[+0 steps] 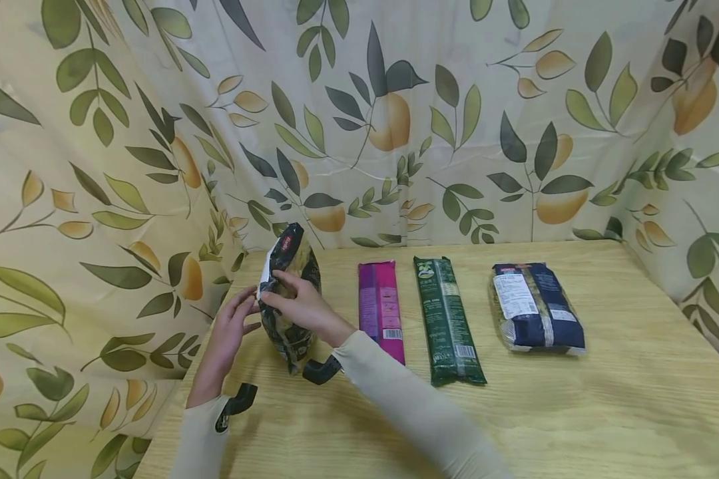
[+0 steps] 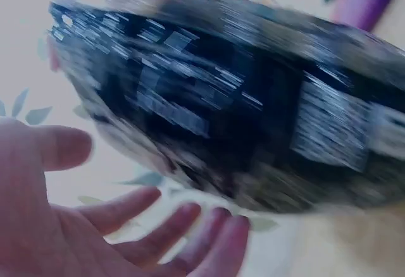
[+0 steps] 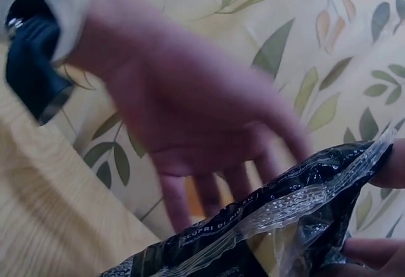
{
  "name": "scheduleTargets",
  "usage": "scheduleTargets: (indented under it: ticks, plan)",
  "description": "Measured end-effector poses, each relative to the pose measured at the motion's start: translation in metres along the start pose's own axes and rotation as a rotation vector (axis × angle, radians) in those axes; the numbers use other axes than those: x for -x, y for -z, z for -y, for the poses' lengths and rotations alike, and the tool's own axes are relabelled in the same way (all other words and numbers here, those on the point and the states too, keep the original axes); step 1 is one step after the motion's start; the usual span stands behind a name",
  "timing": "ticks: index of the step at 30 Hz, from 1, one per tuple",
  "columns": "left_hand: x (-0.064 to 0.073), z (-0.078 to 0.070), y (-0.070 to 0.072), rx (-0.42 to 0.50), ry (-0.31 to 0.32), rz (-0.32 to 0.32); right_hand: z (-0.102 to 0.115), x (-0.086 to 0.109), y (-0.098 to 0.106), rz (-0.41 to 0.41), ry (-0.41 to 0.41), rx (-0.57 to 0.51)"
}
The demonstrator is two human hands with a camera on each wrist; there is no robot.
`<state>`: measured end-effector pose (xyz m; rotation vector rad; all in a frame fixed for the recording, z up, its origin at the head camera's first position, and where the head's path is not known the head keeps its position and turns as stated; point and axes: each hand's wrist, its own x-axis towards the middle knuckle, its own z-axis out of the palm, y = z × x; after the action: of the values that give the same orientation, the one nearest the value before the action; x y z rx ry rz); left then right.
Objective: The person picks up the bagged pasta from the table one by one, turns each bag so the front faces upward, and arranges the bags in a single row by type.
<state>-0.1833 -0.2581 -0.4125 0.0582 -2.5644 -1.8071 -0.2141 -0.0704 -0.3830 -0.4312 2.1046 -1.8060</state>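
Sleeve (image 1: 416, 402) overlaps pink packet (image 1: 380, 299); green packet (image 1: 449, 322) beyond; bag (image 1: 283, 329) held.

Black bag (image 1: 284, 332) blocks left; room between green packet (image 1: 448, 319), blue bag (image 1: 538, 306) (curtain (image 1: 464, 166) 3 sides).

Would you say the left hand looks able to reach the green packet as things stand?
Probably not directly: the black bag and right hand come between the left hand and green packet.
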Motion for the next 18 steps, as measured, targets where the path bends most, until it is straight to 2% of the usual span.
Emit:
scheduleTargets:
  ticks: [3,7,13,18]
  plan:
    - [-0.003,-0.012,0.001,0.055,0.008,0.054,-0.002,-0.001,-0.002,0.014,0.000,0.004]
    - [-0.006,-0.020,0.001,0.040,0.042,0.096,-0.004,-0.002,-0.003,0.048,0.029,-0.013]
    - [-0.008,-0.021,0.003,0.074,0.112,0.081,-0.012,-0.004,0.000,0.091,0.088,-0.047]
    - [-0.010,-0.021,0.007,0.088,0.147,0.069,-0.021,-0.007,0.004,0.070,0.102,-0.134]
